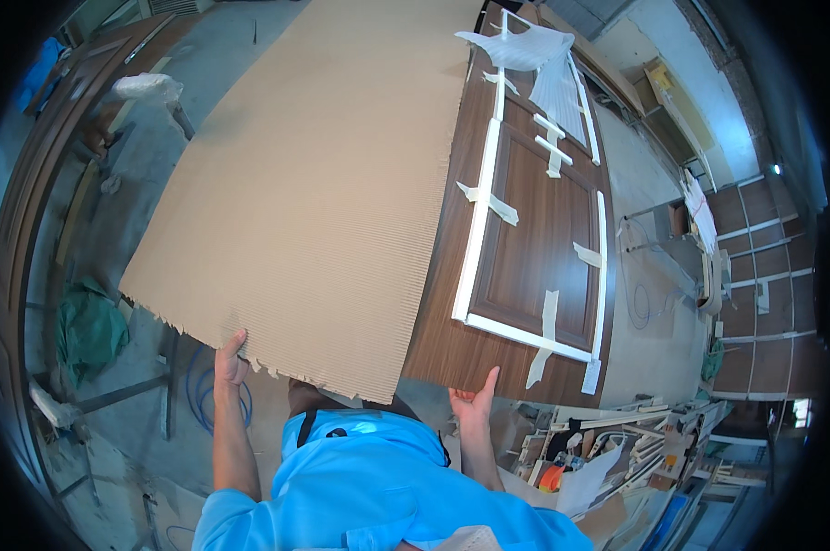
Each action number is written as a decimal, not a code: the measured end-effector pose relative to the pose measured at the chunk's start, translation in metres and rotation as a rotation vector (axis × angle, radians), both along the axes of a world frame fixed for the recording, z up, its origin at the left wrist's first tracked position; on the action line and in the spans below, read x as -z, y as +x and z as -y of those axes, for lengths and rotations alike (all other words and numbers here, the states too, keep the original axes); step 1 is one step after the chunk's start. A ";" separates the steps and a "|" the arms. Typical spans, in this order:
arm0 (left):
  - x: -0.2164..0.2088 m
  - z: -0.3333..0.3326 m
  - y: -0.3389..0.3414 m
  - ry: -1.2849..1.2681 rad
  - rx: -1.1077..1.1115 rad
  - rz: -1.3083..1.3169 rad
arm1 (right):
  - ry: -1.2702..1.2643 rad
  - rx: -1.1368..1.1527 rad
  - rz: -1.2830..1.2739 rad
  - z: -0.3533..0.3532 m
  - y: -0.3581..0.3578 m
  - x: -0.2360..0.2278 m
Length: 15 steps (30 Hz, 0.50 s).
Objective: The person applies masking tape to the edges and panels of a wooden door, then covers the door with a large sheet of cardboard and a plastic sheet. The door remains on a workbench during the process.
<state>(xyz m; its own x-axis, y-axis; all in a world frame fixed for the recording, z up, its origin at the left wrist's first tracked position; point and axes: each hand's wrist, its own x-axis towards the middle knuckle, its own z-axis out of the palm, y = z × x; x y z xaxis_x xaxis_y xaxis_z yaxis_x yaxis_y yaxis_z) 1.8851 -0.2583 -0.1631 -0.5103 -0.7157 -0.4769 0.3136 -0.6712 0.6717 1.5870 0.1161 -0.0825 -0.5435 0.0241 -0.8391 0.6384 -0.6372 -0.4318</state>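
Observation:
A large brown corrugated cardboard sheet (314, 184) with ragged near edges covers the left of the work surface and overlaps the wooden door panel. My left hand (232, 360) grips the sheet's torn near edge. To its right lies the dark brown wooden door panel (543, 211), with white strips (479, 220) framing its raised middle and pale tape (550, 317) holding them. My right hand (474, 401) is at the door's near edge, palm turned up, thumb against the edge and fingers curled, partly hidden under it. White foam wrap (525, 50) drapes over the door's far end.
Another dark door panel (29, 184) stands along the left. A green cloth or bag (91, 331) hangs by a metal stand (121, 395). Blue hose (203, 395) coils on the floor. Wood offcuts (644, 441) are piled at lower right, and a small table (677, 220) stands farther right.

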 end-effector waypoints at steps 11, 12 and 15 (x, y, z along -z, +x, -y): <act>-0.043 0.012 0.013 -0.153 -0.090 0.047 | 0.048 -0.068 -0.001 -0.010 -0.005 -0.006; -0.046 0.012 0.017 -0.183 -0.095 0.042 | 0.045 -0.087 -0.018 -0.010 -0.006 -0.007; -0.049 0.003 0.033 -0.158 -0.068 0.059 | 0.076 -0.081 -0.006 -0.013 -0.007 -0.009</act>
<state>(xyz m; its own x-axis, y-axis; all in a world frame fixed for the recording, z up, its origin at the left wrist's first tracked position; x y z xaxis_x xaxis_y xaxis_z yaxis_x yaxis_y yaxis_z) 1.9182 -0.2614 -0.1136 -0.4327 -0.8159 -0.3837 0.3118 -0.5347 0.7854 1.5798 0.1293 -0.0730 -0.5514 0.0436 -0.8331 0.6837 -0.5487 -0.4812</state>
